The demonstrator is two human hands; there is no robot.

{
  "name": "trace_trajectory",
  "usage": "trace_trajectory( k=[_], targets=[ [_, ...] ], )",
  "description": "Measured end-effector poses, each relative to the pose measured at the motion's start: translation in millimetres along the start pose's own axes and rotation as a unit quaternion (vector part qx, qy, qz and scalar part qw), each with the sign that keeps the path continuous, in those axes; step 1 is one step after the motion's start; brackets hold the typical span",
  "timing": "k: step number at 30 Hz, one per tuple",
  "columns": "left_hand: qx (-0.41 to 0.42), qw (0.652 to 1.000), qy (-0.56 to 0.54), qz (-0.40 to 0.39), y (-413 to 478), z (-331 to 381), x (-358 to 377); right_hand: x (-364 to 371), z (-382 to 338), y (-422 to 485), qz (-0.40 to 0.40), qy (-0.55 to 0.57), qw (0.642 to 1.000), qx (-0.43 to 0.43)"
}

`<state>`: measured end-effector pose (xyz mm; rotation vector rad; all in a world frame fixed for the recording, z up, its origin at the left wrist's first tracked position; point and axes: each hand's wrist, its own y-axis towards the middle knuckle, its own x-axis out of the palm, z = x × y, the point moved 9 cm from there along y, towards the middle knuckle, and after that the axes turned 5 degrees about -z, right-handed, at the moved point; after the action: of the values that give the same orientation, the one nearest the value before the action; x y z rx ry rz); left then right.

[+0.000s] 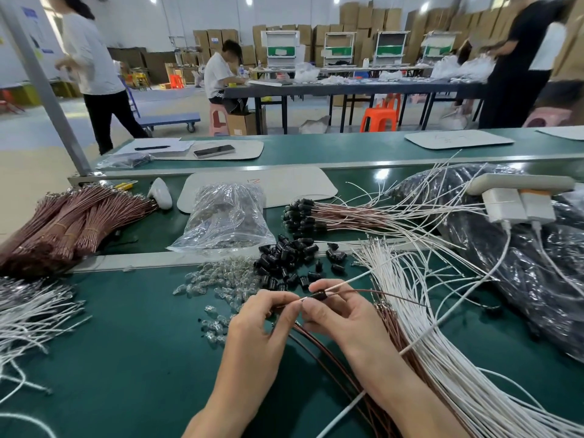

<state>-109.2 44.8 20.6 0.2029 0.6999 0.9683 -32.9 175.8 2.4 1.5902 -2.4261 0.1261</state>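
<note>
Left hand: My left hand (265, 314) is narrowed to a pinch. Thumb and forefinger close on a pale stub (304, 299) at the left end of the black cap (319, 294).
Right hand: My right hand (335, 314) grips the black cap itself, forefinger above and thumb below.
Task piece: The cap is held up off the desk (126, 358), near the middle, just on the near side of the loose black caps (284, 257). A white wire (347, 281) and a brown wire (379, 293) run out of it to the right.
Hidden: My fingertips cover most of the stub, so I cannot tell what it is. Under my right forearm lie brown wires (331, 352), their ends out of sight.
Hard to make out: The clear bulbs (218, 279) left of the caps blur into one glassy heap.
Cut off: The white wire bundle (442, 343) runs off the near right corner. The white strands (28, 314) run off the left edge, as do the brown bundles (63, 222).
Edges: A pale strip (158, 259) crosses the desk just beyond the bulbs and caps. The plastic bag (224, 216) sits on its far side. A black bag (521, 263) closes off the right.
Open room: Bare green desk lies between the white strands and my left forearm.
</note>
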Motion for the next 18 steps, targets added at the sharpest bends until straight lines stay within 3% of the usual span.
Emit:
trace_trajectory(
  k=[6, 18],
  targets=[
    [0.010, 1.000, 0.009, -0.004, 0, 2, 1, -16, -2, 1, 0.066, 0.008, 0.998, -0.013],
    [-0.013, 1.000, -0.004, 0.009, -1, -2, -3, -17, 1, 4, 0.062, 0.042, 0.997, -0.002]
  ],
)
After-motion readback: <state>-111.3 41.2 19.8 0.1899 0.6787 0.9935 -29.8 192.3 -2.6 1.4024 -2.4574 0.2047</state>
